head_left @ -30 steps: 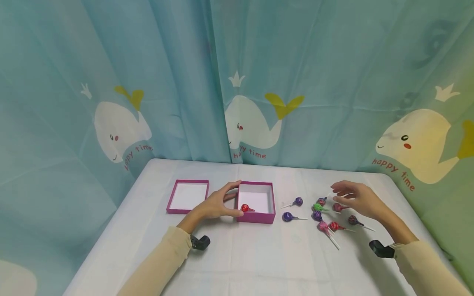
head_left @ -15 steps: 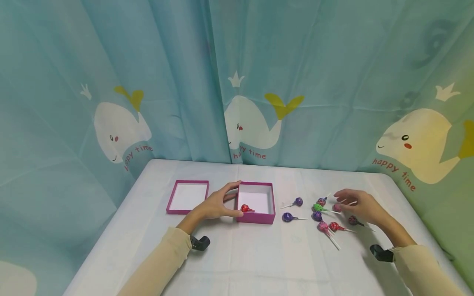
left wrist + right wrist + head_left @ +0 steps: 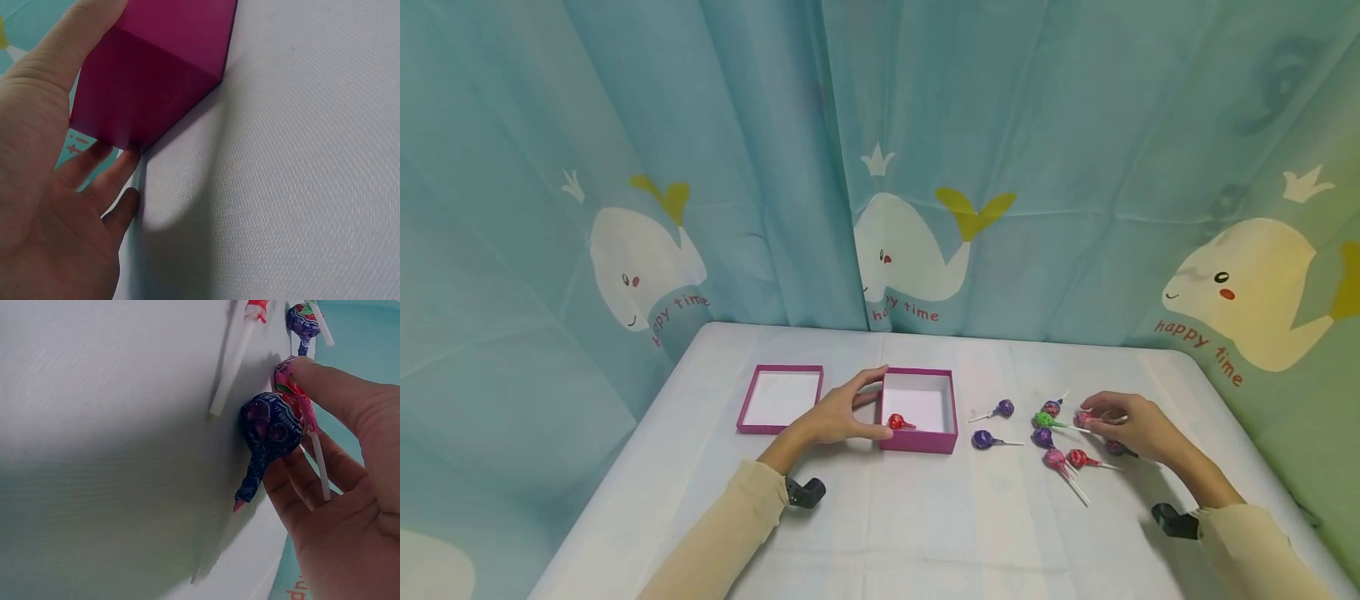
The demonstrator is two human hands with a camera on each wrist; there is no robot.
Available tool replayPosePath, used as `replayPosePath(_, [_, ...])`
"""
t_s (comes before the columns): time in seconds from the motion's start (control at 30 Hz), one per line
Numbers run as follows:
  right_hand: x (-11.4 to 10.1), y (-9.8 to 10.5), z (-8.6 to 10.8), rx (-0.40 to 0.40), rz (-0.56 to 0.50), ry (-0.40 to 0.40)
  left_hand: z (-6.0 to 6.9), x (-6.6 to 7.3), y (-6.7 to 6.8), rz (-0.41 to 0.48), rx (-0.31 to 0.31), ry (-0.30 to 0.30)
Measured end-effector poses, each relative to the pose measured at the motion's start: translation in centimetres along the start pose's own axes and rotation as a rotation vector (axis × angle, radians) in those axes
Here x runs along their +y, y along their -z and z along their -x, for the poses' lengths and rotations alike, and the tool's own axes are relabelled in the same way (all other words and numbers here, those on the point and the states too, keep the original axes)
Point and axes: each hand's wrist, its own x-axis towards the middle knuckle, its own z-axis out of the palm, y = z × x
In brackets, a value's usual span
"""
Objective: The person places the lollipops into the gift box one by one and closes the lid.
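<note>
In the head view my left hand [image 3: 838, 414] grips the left side of an open magenta box [image 3: 917, 442], thumb at the front corner and fingers toward the back. A red lollipop [image 3: 898, 422] lies inside the box. My right hand [image 3: 1138, 425] is among the lollipops on the right and pinches a pink lollipop [image 3: 287, 378] by its wrapped head. Its white stick points toward the palm. Close beside it in the right wrist view, a dark blue-purple lollipop [image 3: 272, 425] lies on the table, partly covering the fingers.
The magenta lid [image 3: 780, 432] lies left of the box. Two purple lollipops [image 3: 982, 439] lie right of the box. A green lollipop [image 3: 1045, 421], a red lollipop [image 3: 1078, 458], a pink lollipop [image 3: 1055, 459] and others cluster farther right. A whale-print curtain [image 3: 760, 167] stands behind the table.
My right hand has come down onto the pink lollipop, and its thumb and fingers have closed on the head. The left hand and box have stayed put.
</note>
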Motion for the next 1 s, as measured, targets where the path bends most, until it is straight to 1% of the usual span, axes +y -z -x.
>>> replayPosePath(0.77, [0.10, -0.04, 0.06, -0.036, -0.044, -0.038, -0.03, 0.04, -0.07, -0.009, 0.008, 0.013])
replayPosePath(0.9, [-0.09, 0.22, -0.10, -0.049, -0.029, -0.044, 0.00, 0.10, -0.05, -0.010, 0.008, 0.020])
replayPosePath(1.0, [-0.32, 0.57, -0.30, -0.052, -0.001, -0.033, 0.01, 0.03, -0.06, -0.003, 0.008, 0.017])
